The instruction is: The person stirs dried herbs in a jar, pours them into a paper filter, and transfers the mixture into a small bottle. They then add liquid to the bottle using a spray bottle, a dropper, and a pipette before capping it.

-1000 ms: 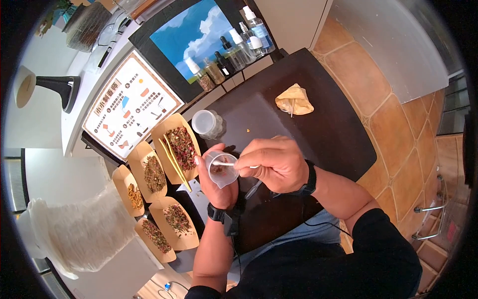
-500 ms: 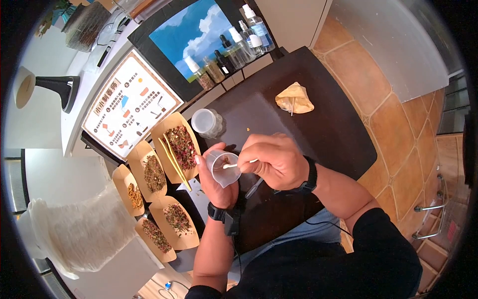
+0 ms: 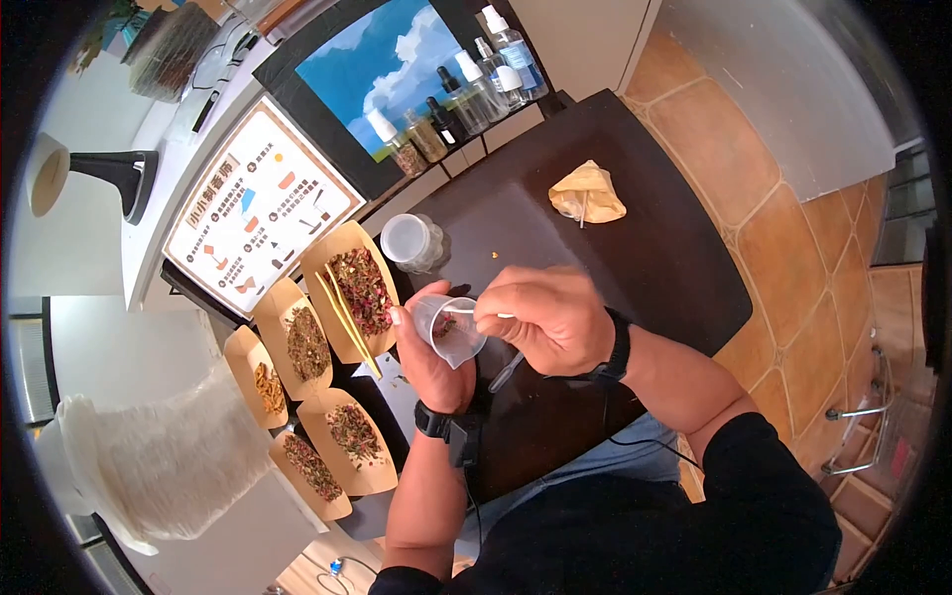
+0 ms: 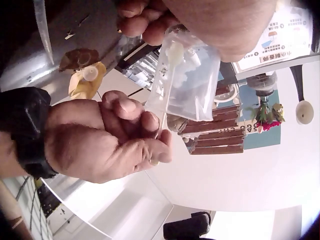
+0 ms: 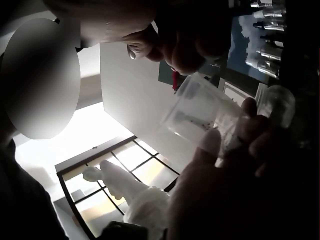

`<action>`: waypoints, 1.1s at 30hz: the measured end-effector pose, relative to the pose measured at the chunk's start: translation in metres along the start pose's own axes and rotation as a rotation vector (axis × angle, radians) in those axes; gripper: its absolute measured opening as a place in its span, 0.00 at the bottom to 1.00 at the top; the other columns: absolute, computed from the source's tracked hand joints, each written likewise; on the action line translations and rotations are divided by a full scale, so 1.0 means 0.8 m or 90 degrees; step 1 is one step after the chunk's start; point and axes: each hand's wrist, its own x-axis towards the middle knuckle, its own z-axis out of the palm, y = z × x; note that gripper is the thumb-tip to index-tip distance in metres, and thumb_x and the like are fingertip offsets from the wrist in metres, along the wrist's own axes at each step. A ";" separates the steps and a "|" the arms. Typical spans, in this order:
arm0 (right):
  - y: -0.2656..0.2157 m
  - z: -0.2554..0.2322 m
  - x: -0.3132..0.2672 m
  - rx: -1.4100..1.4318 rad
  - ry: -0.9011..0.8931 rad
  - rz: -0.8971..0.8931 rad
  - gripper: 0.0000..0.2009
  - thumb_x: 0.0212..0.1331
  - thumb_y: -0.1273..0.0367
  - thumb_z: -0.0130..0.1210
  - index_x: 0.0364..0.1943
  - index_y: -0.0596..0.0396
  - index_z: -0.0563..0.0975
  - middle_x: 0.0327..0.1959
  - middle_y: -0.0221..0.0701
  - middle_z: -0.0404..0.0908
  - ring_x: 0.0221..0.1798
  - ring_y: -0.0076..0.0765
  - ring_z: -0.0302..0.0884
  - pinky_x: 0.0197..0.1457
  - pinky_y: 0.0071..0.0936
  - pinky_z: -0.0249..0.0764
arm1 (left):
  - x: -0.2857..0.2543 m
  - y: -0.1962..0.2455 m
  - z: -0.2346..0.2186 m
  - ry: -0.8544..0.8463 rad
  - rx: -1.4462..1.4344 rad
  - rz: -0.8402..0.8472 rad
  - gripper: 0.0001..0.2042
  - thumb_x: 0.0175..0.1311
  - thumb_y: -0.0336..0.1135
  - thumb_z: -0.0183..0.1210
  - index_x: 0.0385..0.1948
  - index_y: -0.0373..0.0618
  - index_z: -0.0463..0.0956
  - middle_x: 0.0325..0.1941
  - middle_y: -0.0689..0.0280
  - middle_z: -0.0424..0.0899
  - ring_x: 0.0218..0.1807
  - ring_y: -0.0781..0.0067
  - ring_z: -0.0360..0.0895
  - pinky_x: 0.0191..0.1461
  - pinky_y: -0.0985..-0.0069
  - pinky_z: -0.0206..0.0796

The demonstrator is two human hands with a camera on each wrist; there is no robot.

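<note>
My left hand [image 3: 428, 375] grips a clear plastic cup [image 3: 462, 345] with a pouring lip, fingers and thumb about its side. Reddish-brown bits lie inside it, also seen through the wall in the right wrist view. Between thumb and fingers my right hand [image 3: 551, 319] pinches a thin white spoon [image 4: 174, 55]. Its rounded end is inside the cup, as the left wrist view shows, and its handle crosses the rim. On the dark table [image 3: 654, 288] beneath the right hand lies a clear plastic dropper [image 3: 507, 373].
To the left, paper trays of dried petals and herbs [image 3: 359, 290] stand together, yellow tweezers [image 3: 347, 322] across one. Behind the cup is a lidded clear jar [image 3: 409, 243]. A crumpled tan pouch [image 3: 587, 194] lies farther right. Several bottles [image 3: 466, 104] line the back beside an instruction sheet [image 3: 263, 203].
The cup has shifted slightly right and tilted more in my left hand. My right hand has moved the spoon about inside it, keeping its pinch.
</note>
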 end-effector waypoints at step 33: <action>-0.009 0.003 -0.007 0.096 -0.033 0.105 0.07 0.58 0.71 0.70 0.38 0.53 0.83 0.30 0.36 0.84 0.30 0.45 0.84 0.31 0.35 0.76 | -0.001 0.004 -0.008 -0.054 -0.025 -0.027 0.33 0.81 0.61 0.39 0.54 0.32 0.76 0.36 0.58 0.83 0.39 0.69 0.80 0.47 0.71 0.72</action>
